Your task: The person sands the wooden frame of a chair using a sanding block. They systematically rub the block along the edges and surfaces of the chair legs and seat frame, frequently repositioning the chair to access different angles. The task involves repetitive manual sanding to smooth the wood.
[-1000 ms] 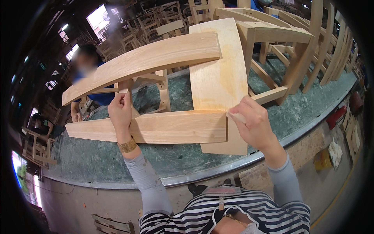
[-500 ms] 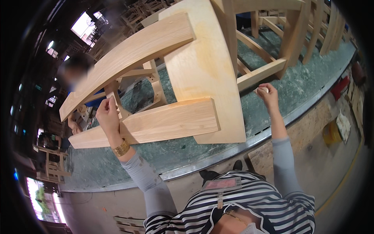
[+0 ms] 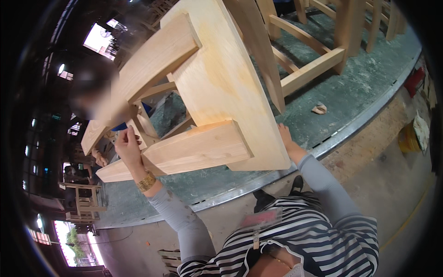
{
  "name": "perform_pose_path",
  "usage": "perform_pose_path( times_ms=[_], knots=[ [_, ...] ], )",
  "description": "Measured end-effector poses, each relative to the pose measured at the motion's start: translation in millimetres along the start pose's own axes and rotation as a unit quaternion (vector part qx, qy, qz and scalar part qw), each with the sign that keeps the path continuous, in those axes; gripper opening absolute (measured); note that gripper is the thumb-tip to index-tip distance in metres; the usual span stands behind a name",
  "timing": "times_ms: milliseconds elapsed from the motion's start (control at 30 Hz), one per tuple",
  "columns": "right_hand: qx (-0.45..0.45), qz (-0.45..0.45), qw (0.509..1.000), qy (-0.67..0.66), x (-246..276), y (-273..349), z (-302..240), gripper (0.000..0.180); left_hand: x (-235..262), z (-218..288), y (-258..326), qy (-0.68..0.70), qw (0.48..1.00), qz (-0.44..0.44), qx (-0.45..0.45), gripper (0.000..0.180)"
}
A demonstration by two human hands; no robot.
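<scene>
A pale, unfinished wooden chair [image 3: 210,74] lies tipped on the green worktable, its broad flat panel toward me and two thick legs reaching left. My left hand [image 3: 128,147] is beside the lower leg [image 3: 198,147], wrist across it, fingers closed in a pinch; what they hold is hidden. At the right edge of the panel, my right hand [image 3: 287,137] grips the side, its fingers partly covered by the wood. A small crumpled tan piece [image 3: 319,109] rests on the table beyond that hand.
More wooden chair frames [image 3: 314,71] stand on the green worktable [image 3: 364,92] at the back right. Its metal rim [image 3: 240,188] curves in front of me. Another person's hand [image 3: 99,158] shows past the leg ends. A yellow bucket [image 3: 410,138] stands at the right.
My right hand has let go of the small crumpled piece, now on the table, and moved left to the panel's edge. The chair sits somewhat further left in view. My left hand stays closed.
</scene>
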State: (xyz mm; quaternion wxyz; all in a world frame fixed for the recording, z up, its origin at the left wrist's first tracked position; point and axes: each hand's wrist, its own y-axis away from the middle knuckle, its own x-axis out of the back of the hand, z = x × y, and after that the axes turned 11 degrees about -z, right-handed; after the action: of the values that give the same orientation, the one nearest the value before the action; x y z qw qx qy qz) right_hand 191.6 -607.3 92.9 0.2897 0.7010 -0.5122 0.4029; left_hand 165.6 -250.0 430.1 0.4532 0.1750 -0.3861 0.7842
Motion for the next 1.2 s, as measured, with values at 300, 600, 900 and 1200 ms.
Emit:
perform_pose_path(
  times_ms=[300, 600, 900, 1200],
  knots=[
    [-0.018, -0.081, 0.996, -0.014, -34, -15, -30, 0.023, 3, 11, 6, -0.011, 0.999, -0.001, 0.030, 0.026],
    [0.140, -0.087, 0.977, 0.137, -56, -22, -48, 0.020, 8, 3, 7, -0.033, 0.999, 0.017, 0.037, 0.026],
    [0.091, 0.035, 0.993, -0.060, -30, -6, -5, 0.015, 0, 4, -2, 0.002, 1.000, 0.016, 0.014, 0.024],
    [0.045, 0.222, 0.845, -0.484, 215, -10, -17, 0.012, -9, 15, -24, -0.147, 0.976, -0.071, -0.144, 0.038]
  ],
)
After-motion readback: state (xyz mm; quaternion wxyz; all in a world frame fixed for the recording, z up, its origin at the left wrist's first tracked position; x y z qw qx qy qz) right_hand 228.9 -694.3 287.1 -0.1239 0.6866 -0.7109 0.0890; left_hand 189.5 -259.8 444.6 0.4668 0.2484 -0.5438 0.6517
